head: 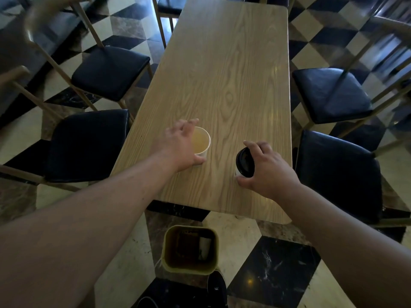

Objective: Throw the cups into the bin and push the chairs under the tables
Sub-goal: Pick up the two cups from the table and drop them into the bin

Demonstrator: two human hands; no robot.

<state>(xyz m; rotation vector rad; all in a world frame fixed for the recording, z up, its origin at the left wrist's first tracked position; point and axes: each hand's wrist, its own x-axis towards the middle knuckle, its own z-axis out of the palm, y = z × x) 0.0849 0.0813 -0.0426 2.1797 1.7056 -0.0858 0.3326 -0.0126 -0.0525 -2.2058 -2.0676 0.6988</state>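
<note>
Your left hand [178, 147] is wrapped around the open white paper cup [201, 142], fingers [189, 125] curled over its far rim and thumb pressed low on its near wall, so the grip looks closed on it. The cup stands upright on the long pale wood-grain table [233, 74]; I judge you hold it by the sides because it has no lid. The yellowish look inside could be liquid or just the lining, I cannot tell which, so keep it level.

Across a bare stretch of tabletop from your thumb, your right hand [269, 172] clamps the white paper cup with the black plastic lid [244, 162], forefinger over the far edge of the lid, thumb under the near side. This cup is tilted, lid leaning toward your left hand; whether its base touches the table is hidden by your palm.

Below both wrists, on the checkered floor just off the table's near edge, stands the small olive square bin [190, 250], open and already holding some scrap I cannot make out. It seems placed for an easy drop from either hand.

The black-cushioned chairs on the left [89, 143] and the black-cushioned chairs on the right [335, 174] stand pulled out from the table, not yet pushed in. Their backs are cut off or blurred at the frame edges.
</note>
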